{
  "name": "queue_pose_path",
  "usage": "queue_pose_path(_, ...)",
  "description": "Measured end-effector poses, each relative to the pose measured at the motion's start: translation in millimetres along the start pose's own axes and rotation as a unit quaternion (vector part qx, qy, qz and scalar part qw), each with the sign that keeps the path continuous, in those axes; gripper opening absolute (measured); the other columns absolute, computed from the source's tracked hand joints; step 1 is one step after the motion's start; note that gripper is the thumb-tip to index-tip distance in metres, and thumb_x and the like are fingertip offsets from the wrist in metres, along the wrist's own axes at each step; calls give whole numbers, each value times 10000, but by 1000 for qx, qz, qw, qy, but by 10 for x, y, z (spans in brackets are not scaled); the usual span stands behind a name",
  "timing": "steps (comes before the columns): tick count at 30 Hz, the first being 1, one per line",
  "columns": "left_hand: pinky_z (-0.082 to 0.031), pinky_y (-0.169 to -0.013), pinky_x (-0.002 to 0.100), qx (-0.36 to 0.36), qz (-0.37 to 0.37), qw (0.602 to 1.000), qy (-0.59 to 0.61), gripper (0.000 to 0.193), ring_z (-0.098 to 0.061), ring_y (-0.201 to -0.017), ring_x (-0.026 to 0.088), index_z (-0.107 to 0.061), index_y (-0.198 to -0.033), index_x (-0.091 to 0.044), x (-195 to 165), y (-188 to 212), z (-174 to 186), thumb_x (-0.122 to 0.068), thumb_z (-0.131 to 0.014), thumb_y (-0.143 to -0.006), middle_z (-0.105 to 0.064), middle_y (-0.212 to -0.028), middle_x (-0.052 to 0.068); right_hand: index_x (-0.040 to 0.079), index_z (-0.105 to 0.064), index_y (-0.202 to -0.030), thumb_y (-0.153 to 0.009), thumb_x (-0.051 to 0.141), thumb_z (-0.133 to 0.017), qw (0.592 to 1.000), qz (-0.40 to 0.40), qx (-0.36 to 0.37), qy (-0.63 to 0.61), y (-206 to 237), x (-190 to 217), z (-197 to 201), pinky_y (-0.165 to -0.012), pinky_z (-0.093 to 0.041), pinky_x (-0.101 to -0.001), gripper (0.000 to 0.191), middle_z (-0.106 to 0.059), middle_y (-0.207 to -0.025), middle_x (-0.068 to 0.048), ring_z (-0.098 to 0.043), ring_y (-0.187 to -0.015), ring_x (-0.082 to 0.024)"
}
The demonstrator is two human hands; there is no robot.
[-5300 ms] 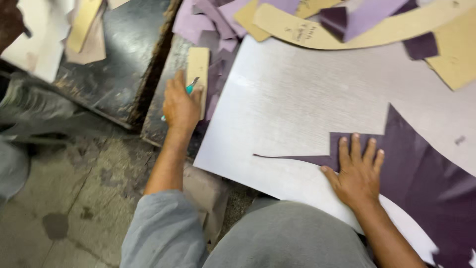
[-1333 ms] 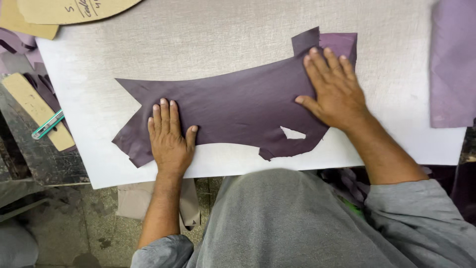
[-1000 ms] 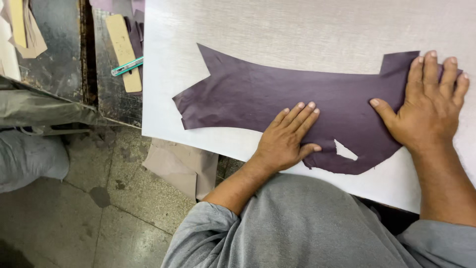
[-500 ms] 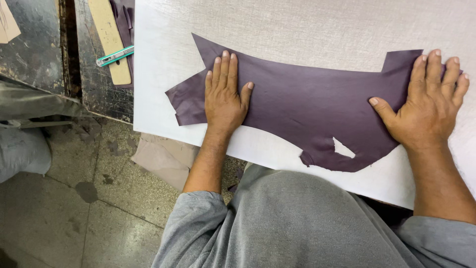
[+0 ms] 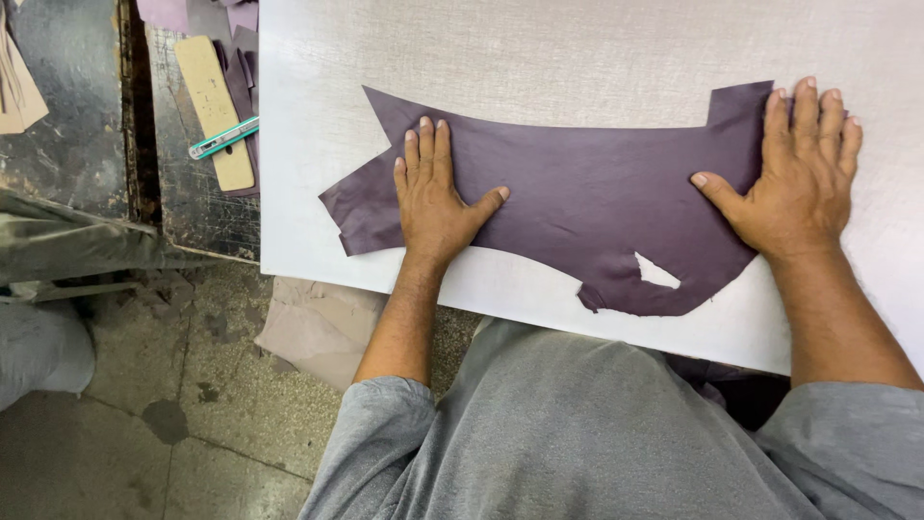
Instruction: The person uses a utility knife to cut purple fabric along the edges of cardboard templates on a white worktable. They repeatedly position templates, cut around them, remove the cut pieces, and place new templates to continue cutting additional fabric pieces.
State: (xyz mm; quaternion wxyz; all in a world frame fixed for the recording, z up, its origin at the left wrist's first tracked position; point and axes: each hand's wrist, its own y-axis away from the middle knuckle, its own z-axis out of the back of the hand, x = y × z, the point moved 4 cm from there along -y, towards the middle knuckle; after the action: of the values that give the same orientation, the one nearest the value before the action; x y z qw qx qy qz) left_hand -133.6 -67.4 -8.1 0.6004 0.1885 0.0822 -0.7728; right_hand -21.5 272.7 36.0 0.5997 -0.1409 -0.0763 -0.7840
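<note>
flat on the purple piece

now both my hands lie spread open, palms down, gripping nothing. my left hand presses flat on the left part of the purple leather piece, fingers close together and pointing away from me, thumb stuck out to the right. my right hand rests flat on the far right end of the same piece, fingers fanned a little, their tips reaching the upper edge where a square tab sticks up, thumb angled left across the leather.

the leather lies between and under my hands, stretched across the white cutting board, directly in front of my body. its left end runs out past my left hand into a jagged point and a blunt corner. its top edge sweeps in a long shallow curve from one hand to the other. near the lower edge, closer to my right hand, there is a small cut-out notch showing the white beneath, with a curled tongue below it.

the leather looks matt and softly grained, with faint wrinkles. the board has a fine woven-looking texture.

off to my left, well apart, on a dark scuffed bench, a tan cardboard strip lies with a teal-handled tool across it.
</note>
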Motion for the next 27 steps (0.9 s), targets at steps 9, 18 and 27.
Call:
queue_pose_path(9,-77,-1279,532,-88,-20,996,-17,926,-126,-1593,333,-261,-1629,-71,-45,193,-25,-556,-649,-943,-220,-1707,175,72,-282,-1649,-846,768,-549,999,-35,13,25,592,49,-15,-1269,-12,-550,1096,-154,-1720,-249,-62,-1591,-416)
queue_pose_path(18,-103,-1276,538,-125,16,990,-70,873,-185,-1582,340,-284,-1622,-52,603,682,18,-580,-565,-987,-248,-1694,187,8,-342,-1640,-922,785,-470,999,-29,-23,12,1401,-287,-291,-1297,-52,-582,1066,-249,-1718,-304,-137,-1616,-471)
queue_pose_path(27,-53,-1248,594,-78,40,988,-126,840,-176,-1572,343,-319,-1607,-118,804,691,-86,-629,-536,-977,-259,-1689,157,-50,-449,-1533,-990,771,-440,998,-39,-35,-32,1592,-521,-563,-1232,-107,-719,984,-305,-1647,-357,-203,-1540,-591)
